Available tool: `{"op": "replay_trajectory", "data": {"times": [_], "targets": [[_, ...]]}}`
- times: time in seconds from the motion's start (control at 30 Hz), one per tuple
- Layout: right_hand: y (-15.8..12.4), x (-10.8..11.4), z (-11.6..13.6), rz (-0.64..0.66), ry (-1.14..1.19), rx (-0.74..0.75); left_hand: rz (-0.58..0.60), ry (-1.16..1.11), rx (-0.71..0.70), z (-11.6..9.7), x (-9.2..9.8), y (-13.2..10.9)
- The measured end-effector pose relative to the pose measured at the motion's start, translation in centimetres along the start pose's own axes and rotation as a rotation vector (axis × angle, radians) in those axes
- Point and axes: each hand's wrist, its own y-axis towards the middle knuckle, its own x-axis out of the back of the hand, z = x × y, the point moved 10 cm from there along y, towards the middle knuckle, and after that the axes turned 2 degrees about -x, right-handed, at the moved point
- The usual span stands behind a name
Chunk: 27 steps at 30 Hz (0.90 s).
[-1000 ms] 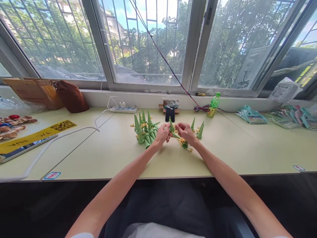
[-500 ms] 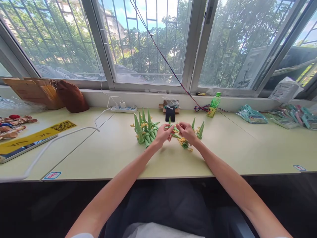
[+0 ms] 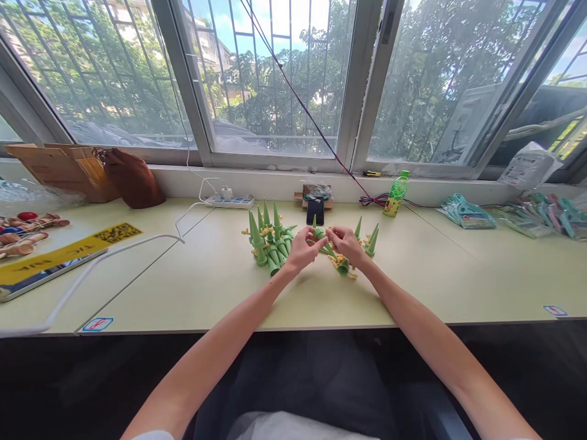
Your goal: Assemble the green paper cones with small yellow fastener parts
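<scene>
Both my hands meet over the middle of the pale green table (image 3: 206,287). My left hand (image 3: 301,249) is closed around a green plastic cone spike (image 3: 318,233), its wide end facing me. My right hand (image 3: 347,243) pinches the same spike from the right, fingers bent. A cluster of green cone spikes (image 3: 268,239) with small yellow parts stands just left of my left hand. Three more upright spikes (image 3: 369,240) stand to the right of my right hand. One spike with a yellow fitting (image 3: 342,265) lies flat below my right wrist.
A black phone (image 3: 314,209) leans at the window ledge behind the spikes, with a white power strip (image 3: 228,200) to its left and a green bottle (image 3: 395,194) to its right. Packets of teal items (image 3: 465,215) lie far right. A yellow-labelled flat box (image 3: 55,260) and a white cable (image 3: 137,241) lie left.
The spike between my hands has tilted from upright to lying with its open end toward me. Both hands stayed in place, fingers shifting slightly.
</scene>
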Motion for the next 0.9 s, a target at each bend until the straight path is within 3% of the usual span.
{"op": "replay_trajectory", "data": {"times": [0.47, 0.9], "targets": [[0.2, -0.3, -0.5, 0.020, 0.020, -0.028, -0.080, 0.369, -0.224, -2.1, 0.4, -0.3], [0.0, -0.5, 0.0, 0.030, 0.042, -0.038, -0.083, 0.456, -0.306, -2.1, 0.2, -0.3]]}}
